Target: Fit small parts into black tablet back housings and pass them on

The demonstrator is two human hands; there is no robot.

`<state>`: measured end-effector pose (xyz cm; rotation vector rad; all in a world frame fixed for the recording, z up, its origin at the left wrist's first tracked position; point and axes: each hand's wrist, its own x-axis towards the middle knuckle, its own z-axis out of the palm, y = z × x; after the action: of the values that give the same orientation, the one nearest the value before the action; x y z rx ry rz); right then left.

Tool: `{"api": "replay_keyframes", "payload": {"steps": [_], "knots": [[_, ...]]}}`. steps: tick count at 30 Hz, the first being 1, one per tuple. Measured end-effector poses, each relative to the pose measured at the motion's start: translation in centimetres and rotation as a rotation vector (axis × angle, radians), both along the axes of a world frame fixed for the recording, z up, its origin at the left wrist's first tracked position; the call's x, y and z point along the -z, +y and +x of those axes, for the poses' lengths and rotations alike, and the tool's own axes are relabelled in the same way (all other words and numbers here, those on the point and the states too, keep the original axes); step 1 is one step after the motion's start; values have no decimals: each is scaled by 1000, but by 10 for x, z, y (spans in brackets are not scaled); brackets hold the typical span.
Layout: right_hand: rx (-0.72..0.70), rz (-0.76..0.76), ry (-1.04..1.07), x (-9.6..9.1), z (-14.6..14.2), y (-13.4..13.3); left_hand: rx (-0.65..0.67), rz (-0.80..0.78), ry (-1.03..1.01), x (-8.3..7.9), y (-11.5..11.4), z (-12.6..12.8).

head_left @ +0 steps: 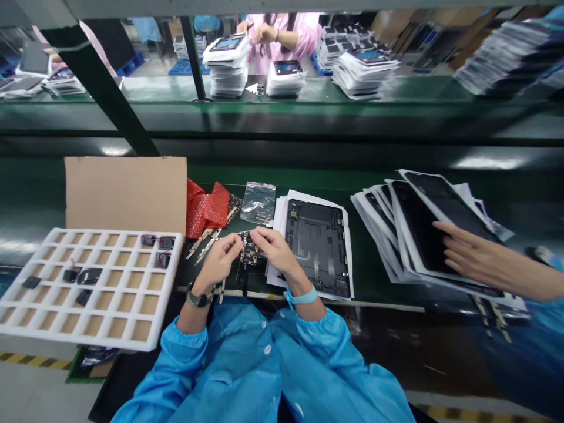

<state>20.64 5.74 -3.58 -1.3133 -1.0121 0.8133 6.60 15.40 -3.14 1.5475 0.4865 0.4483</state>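
Observation:
A dark circuit board (249, 252) is held up between my two hands near the table's front edge. My left hand (224, 257) pinches its left side with thumb and fingers. On the upper right side, my right hand (272, 247) is closed on the same board. A black cable hangs below it. Just right of my right hand lies a black tablet housing (318, 247) on white sheets. To the left, thin strip-like boards (207, 245) lie beside red bubble wrap (215, 205). A clear plastic bag (258, 201) rests behind my hands.
A white foam tray (103, 288) with several small black parts stands at left, a cardboard sheet (126, 192) behind it. At right, a co-worker's hand (480, 252) is over stacked tablet panels (423, 229). Across the bench, a person in pink sits among stacks (227, 67).

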Motion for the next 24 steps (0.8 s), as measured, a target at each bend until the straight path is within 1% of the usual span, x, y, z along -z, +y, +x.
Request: {"api": "replay_keyframes", "payload": {"steps": [3,7,10,13,15,16,19,21,24], "knots": [[-70,17,84,4,3,0,29,-175,-42,3,-2,0],[-108,-6,178,8,3,1,16,-390,-74,5,-7,1],[-126,-32,197,10,2,2,-11,-483,-72,5,-10,2],[-153,-34,202,9,1,2,-39,-516,-69,5,-11,2],[-145,-36,178,8,0,3,-64,-482,-55,6,-10,0],[-129,-40,154,7,-1,3,-78,-432,-37,7,-8,0],[-73,-49,51,4,-4,4,-141,-150,19,7,-4,-4],[-65,-44,-14,1,-6,4,-166,18,30,5,-2,-7],[-67,-27,-61,-3,-7,4,-172,124,27,0,-3,-10]]}}
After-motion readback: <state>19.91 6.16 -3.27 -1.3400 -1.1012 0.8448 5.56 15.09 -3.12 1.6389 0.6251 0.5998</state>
